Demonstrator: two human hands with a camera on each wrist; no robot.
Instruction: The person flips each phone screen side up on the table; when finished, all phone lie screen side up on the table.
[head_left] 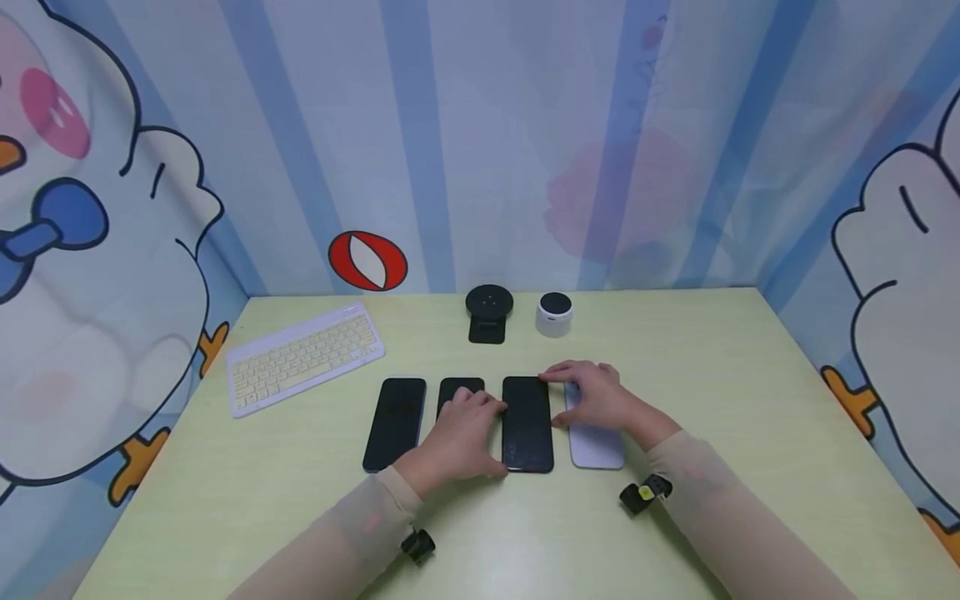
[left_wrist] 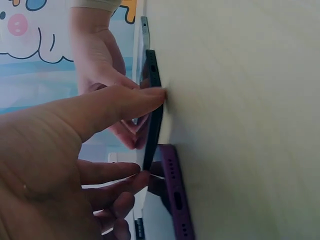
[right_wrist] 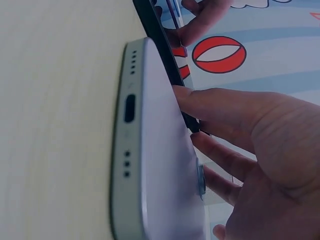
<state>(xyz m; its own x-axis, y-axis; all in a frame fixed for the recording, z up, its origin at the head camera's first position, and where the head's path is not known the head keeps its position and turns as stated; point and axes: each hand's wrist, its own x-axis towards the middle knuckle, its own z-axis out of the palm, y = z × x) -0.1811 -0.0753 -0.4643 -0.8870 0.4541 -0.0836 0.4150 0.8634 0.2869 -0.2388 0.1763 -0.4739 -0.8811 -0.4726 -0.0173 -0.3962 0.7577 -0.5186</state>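
Observation:
Several phones lie in a row. My left hand [head_left: 463,433] holds the left side of a black phone [head_left: 528,429], thumb at its near corner and fingertips along its left edge. My right hand [head_left: 596,396] touches the same phone at its far right corner and right edge with forefinger and thumb. That hand reaches over a pale lilac phone [head_left: 596,450], back up, its raised camera showing in the right wrist view. Beneath my left hand, a dark-screened phone [head_left: 459,386] is partly hidden. A purple-edged phone [left_wrist: 176,200] shows close by in the left wrist view.
Another black-screened phone [head_left: 394,425] lies at the row's left end. A lilac keyboard [head_left: 306,358] sits at the back left. Behind the row are a black round-topped stand [head_left: 488,312] and a small white cylinder [head_left: 554,323] with a black top. Printed curtains edge the table [head_left: 720,375].

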